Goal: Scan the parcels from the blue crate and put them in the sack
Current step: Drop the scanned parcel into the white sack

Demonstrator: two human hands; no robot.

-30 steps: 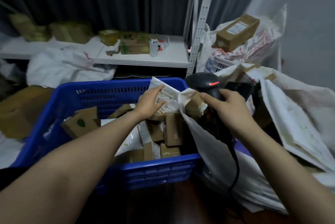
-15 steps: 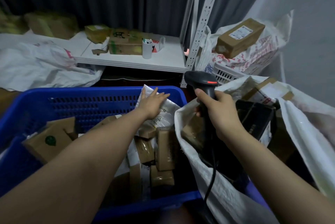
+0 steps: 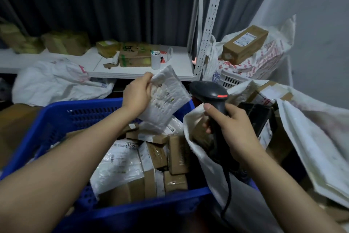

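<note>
A dark curtain (image 3: 94, 6) hung across the back, from ten to twelve o'clock. Below it a white shelf (image 3: 175, 66) ran in from nine o'clock and ended at a white perforated post (image 3: 209, 25) at one o'clock. On the shelf a white cup (image 3: 155, 61) holding pens stood just right of a green-taped box (image 3: 135, 56). A smaller yellowish box (image 3: 107, 47) sat behind that one, and blurred boxes (image 3: 66, 43) lay toward ten o'clock. A crumpled white bag (image 3: 56, 79) slumped at nine o'clock. At two o'clock a long labelled box (image 3: 244, 44) lay tilted on a red-printed bag (image 3: 268, 57), with a white basket (image 3: 229, 79) beneath.
</note>
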